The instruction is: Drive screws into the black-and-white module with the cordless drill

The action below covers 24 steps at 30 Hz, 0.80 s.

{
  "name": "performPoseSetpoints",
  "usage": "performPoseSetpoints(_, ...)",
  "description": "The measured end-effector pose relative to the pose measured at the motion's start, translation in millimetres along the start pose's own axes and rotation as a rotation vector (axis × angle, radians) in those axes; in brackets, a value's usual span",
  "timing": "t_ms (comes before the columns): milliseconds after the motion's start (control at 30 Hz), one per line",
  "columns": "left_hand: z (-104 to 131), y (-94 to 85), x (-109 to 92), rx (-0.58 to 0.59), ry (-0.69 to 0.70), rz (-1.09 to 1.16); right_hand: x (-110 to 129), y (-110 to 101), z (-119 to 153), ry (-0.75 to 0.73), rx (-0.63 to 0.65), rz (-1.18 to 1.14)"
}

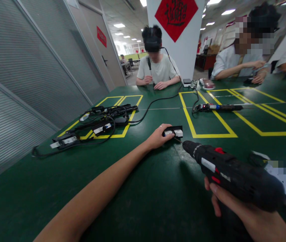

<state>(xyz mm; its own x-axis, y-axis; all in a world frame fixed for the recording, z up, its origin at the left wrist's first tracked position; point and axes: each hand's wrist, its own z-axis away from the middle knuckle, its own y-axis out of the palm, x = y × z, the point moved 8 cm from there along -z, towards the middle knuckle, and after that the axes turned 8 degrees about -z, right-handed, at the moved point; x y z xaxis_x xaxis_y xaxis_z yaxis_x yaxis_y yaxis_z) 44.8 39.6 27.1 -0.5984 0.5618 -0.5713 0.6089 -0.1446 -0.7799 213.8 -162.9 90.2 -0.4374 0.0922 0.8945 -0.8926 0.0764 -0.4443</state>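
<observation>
My left hand is closed on a small black part with white blocks, holding it down on the green table. In my right hand is a black and red power drill, gripped by its handle and tilted with the chuck toward the part. The thin bit reaches the near side of the black part, close to my left fingertips. Whether the tip touches a screw is too small to tell.
Several black assemblies with cables lie at the left, near yellow tape outlines. A black electric screwdriver rests at the right with its cord. Across the table a person holds a screwdriver; another person works at the far right.
</observation>
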Motion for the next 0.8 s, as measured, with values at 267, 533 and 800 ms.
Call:
performPoseSetpoints(267, 0, 0.3, 1, -0.011, -0.002, -0.002, -10, 3, -2, 0.056, 0.101, -0.034)
performPoseSetpoints(533, 0, -0.2, 0, -0.004, -0.004, 0.01, -19, 6, 0, 0.139, 0.138, 0.018)
performPoseSetpoints(800, 0, -0.1, 0, -0.008, -0.012, 0.001, -10, 5, -3, 0.063, 0.151, -0.018)
